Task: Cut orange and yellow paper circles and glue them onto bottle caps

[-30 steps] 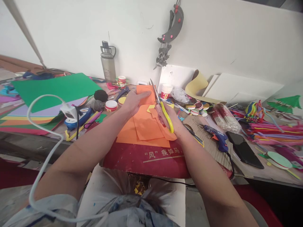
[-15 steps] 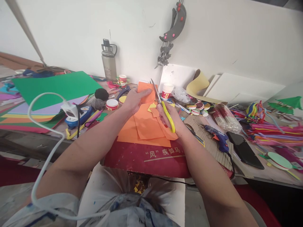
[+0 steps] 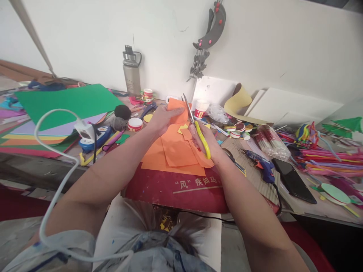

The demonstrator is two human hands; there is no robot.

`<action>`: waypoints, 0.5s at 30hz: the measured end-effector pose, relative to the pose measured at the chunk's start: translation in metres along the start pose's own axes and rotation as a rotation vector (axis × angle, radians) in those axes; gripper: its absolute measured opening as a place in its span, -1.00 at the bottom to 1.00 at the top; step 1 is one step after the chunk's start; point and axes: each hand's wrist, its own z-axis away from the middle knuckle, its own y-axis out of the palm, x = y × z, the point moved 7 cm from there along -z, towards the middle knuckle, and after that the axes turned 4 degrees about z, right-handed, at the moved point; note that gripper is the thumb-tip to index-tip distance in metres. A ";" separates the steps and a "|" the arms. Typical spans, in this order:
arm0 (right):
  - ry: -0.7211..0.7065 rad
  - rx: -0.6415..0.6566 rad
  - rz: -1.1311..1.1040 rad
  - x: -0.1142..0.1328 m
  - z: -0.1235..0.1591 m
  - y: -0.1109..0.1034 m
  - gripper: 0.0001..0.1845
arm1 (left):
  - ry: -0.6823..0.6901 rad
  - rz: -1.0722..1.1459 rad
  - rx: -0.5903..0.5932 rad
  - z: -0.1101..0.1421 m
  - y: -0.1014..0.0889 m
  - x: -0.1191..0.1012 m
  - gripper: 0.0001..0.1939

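Pinched in my left hand (image 3: 163,120) is a small piece of orange paper (image 3: 178,105), held upright above the table. My right hand (image 3: 202,136) grips yellow-handled scissors (image 3: 202,139), their blades parted and pointing up beside the paper's right edge. Whether the blades touch the paper I cannot tell. Below both hands, several orange sheets (image 3: 178,151) overlap on a dark red board (image 3: 170,192) with pale printed characters. A few small yellow and orange scraps lie on these sheets between my hands.
A grey bottle (image 3: 132,73) stands by the wall. Coloured sheets, a green one (image 3: 70,104) on top, lie left near a white cable (image 3: 58,189). To the right are a blue glue gun (image 3: 265,166), a black phone (image 3: 293,180), pipe cleaners (image 3: 329,160) and a paper cup (image 3: 201,108).
The whole view has shifted slightly. The orange paper in my left hand is tilted a little more, and the scissors stay beside it in my right hand.
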 end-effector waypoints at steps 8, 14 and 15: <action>0.002 -0.014 0.028 0.005 0.003 -0.003 -0.20 | 0.006 -0.019 0.013 -0.002 -0.002 -0.003 -0.51; 0.010 -0.008 0.034 0.009 0.006 -0.003 -0.20 | 0.030 -0.077 0.006 -0.005 -0.006 -0.007 -0.49; 0.009 -0.009 0.033 0.009 0.006 -0.003 -0.20 | 0.038 -0.081 0.004 -0.005 -0.006 -0.007 -0.49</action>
